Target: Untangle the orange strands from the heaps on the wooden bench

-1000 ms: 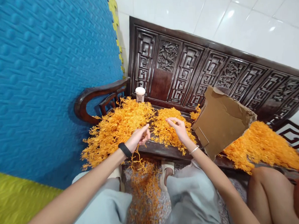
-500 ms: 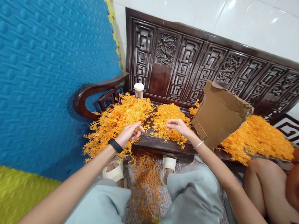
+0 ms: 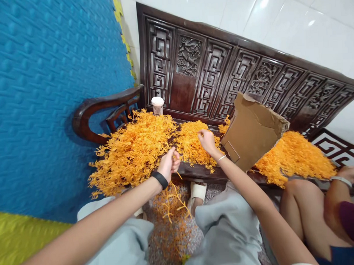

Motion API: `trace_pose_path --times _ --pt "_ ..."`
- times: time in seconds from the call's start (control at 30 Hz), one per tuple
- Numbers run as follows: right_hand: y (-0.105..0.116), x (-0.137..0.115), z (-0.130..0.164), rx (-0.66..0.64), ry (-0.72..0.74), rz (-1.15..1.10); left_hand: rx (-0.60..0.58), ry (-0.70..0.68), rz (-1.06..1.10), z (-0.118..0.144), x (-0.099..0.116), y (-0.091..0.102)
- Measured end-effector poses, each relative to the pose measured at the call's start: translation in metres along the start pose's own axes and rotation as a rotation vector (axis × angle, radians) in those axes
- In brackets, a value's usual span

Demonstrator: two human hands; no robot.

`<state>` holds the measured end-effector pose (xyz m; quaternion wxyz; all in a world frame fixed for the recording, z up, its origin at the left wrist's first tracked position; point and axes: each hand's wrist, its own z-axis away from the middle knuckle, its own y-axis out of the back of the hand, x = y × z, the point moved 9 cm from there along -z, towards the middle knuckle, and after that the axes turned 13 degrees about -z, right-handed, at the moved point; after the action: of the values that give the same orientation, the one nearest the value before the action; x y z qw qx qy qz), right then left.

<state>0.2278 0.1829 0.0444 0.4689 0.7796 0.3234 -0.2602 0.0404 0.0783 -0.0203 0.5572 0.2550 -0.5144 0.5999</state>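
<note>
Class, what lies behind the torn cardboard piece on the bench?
Behind the cardboard piece, an orange sprig heap spreads along the bench. How far it runs under the cardboard is hidden.

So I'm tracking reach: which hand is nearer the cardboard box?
Right. The right hand is just left of the cardboard box; the left hand is farther left, lower.

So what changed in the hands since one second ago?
The right hand reached forward into the middle pile. The left hand drew back to the bench edge; an orange sprig now hangs from its grip. Cardboard and cup stayed put.
</note>
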Motion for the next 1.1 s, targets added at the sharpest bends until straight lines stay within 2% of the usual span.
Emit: trace_pose_path --times 0.07,0.13,0.23,0.4,0.57,0.73,0.8,0.97,1.1 --pt "0.026 0.030 -0.017 0.157 -0.094 0.011 0.067 0.052 -0.005 -0.001 -0.007 0.008" --pt "0.040 0.064 -0.030 0.229 -0.207 -0.116 0.019 0.073 -0.031 0.000 -0.009 0.007" --pt "0.033 0.098 -0.041 0.199 -0.302 -0.286 -0.100 -0.027 -0.149 0.004 -0.001 0.000" --pt "0.006 0.106 -0.039 0.080 -0.352 -0.441 -0.036 -0.333 -0.576 0.005 0.025 0.011" --pt "0.003 0.096 -0.034 -0.006 -0.350 -0.519 0.024 -0.566 -0.858 0.009 0.044 0.026" --pt "-0.002 0.079 -0.031 -0.030 -0.359 -0.585 0.002 -0.614 -0.960 0.013 0.047 0.031" --pt "-0.014 0.060 -0.025 -0.144 -0.345 -0.636 0.005 -0.612 -0.969 0.015 0.048 0.032" --pt "-0.058 -0.011 0.013 -0.589 -0.308 -0.837 -0.010 -0.609 -0.993 0.016 0.047 0.035" --pt "-0.082 -0.048 0.042 -0.751 -0.271 -0.816 -0.052 -0.610 -0.954 0.017 0.047 0.032"
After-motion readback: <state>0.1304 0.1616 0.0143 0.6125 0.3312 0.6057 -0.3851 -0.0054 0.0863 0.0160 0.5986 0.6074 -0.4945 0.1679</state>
